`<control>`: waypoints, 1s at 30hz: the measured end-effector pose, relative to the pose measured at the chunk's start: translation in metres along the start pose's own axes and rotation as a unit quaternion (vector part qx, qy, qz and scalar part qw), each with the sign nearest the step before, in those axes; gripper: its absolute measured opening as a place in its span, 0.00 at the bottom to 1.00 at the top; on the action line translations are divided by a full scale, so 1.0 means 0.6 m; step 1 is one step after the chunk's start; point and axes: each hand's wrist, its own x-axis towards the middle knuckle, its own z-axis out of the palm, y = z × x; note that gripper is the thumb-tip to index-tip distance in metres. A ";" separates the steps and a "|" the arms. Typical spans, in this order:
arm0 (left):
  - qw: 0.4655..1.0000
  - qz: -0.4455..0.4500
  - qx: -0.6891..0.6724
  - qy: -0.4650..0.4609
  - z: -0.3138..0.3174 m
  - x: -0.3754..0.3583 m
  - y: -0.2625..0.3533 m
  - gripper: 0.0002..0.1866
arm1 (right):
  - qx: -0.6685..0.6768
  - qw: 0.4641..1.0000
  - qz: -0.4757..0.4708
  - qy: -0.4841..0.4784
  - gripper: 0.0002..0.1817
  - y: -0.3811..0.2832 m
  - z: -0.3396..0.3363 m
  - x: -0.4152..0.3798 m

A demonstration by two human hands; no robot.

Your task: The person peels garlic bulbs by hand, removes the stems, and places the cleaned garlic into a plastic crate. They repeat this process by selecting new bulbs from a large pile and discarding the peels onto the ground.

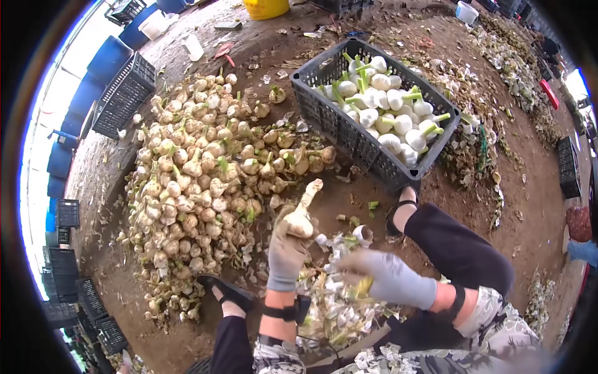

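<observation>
My left hand (pixel 286 255), in a soiled pale glove, grips a garlic bulb (pixel 299 223) with its stem pointing up. To its right is my gloved right hand (pixel 392 275), its fingers blurred and curled around something yellowish that I cannot make out. Peeled garlic skins (pixel 339 305) lie beneath both hands, between my legs. On the left spreads a big heap of untrimmed garlic (pixel 199 168) with brownish skins and stems. Ahead to the right, a dark plastic crate (pixel 367 146) holds clean white garlic bulbs (pixel 392 103) with green stems.
Several black crates stand along the left side, one of them (pixel 124 93) near blue barrels (pixel 111 62). A yellow bucket (pixel 266 7) sits at the far top. Garlic waste (pixel 464 149) covers the dirt floor right of the crate. My shoes (pixel 227 293) rest beside the heap and the crate.
</observation>
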 end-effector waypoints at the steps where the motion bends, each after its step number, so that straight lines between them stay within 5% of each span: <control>1: 0.999 0.022 0.025 -0.014 0.014 -0.031 -0.004 0.16 | 0.068 0.994 0.084 0.018 0.14 -0.012 -0.003 0.001; 6: 0.937 0.155 0.308 -0.060 0.114 -0.158 0.001 0.45 | 0.397 0.886 0.226 0.078 0.19 -0.021 -0.002 0.009; 9: 0.697 0.319 0.621 -0.162 0.119 -0.173 0.006 0.50 | 0.356 0.908 0.219 0.035 0.18 -0.031 -0.011 0.002; 10: 0.697 0.319 0.622 -0.160 0.126 -0.178 0.009 0.50 | 0.368 0.901 0.228 0.046 0.19 -0.038 -0.010 0.004; 12: 0.582 0.366 0.700 -0.192 0.140 -0.185 0.013 0.52 | 0.342 0.915 0.212 0.037 0.20 -0.035 -0.009 0.001; 19: 0.563 0.397 0.698 -0.195 0.144 -0.197 0.008 0.51 | 0.323 0.925 0.195 -0.039 0.22 -0.039 -0.031 -0.012; 23: 0.607 0.372 0.673 -0.202 0.128 -0.201 0.007 0.51 | 0.323 0.935 0.144 -0.022 0.21 -0.028 -0.024 -0.014; 26: 0.717 0.322 0.593 -0.175 0.139 -0.208 0.005 0.51 | 0.317 0.937 0.143 -0.035 0.19 -0.036 -0.033 -0.015; 27: 0.717 0.321 0.593 -0.175 0.142 -0.214 0.000 0.51 | 0.314 0.935 0.157 -0.054 0.18 -0.040 -0.037 -0.015; 29: 0.959 0.161 0.214 -0.090 0.144 -0.231 -0.009 0.50 | 0.303 0.943 0.131 -0.048 0.17 -0.036 -0.033 -0.016; 30: 0.972 0.155 0.159 -0.075 0.140 -0.229 -0.014 0.44 | 0.290 0.950 0.105 -0.044 0.16 -0.034 -0.029 -0.017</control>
